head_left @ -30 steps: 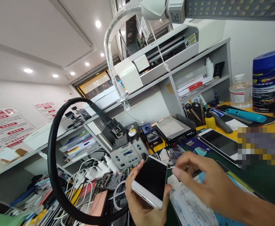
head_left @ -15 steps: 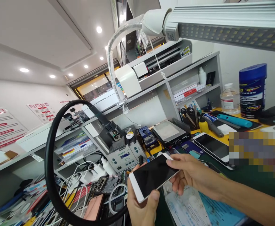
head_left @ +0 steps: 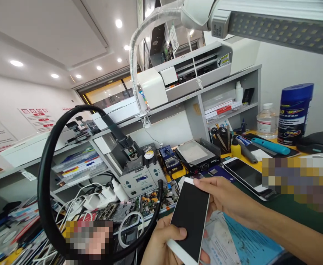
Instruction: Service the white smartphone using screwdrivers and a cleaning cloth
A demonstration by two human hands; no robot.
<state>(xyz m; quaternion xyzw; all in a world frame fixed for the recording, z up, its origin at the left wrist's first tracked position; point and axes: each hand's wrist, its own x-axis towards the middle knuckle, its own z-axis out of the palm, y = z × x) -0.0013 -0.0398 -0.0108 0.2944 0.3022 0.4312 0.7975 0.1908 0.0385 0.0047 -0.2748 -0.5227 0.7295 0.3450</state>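
Note:
A white smartphone (head_left: 193, 217) with a dark screen is held between both hands above the bench. My left hand (head_left: 161, 239) grips its lower end, the thumb lying across the screen's lower left and fingertips showing at the far edge. My right hand (head_left: 222, 193) holds the upper end, thumb and fingers at the top right corner; part of its fingers are hidden behind the phone. Under the right forearm lies a stained plastic bag (head_left: 219, 239) beside a blue sheet (head_left: 249, 235).
A second white phone (head_left: 244, 175) lies on the green mat to the right. Behind stand a soldering station (head_left: 141, 183) and a flat heating plate (head_left: 197, 154). A thick black hose (head_left: 44, 176) loops at left. A lamp (head_left: 283, 27) hangs overhead. Circuit boards (head_left: 153, 200) fill a tray.
The phone has turned from lying slantwise to nearly upright in view and moved slightly right. My left thumb has shifted from its edge onto the screen. The camera view has shifted somewhat.

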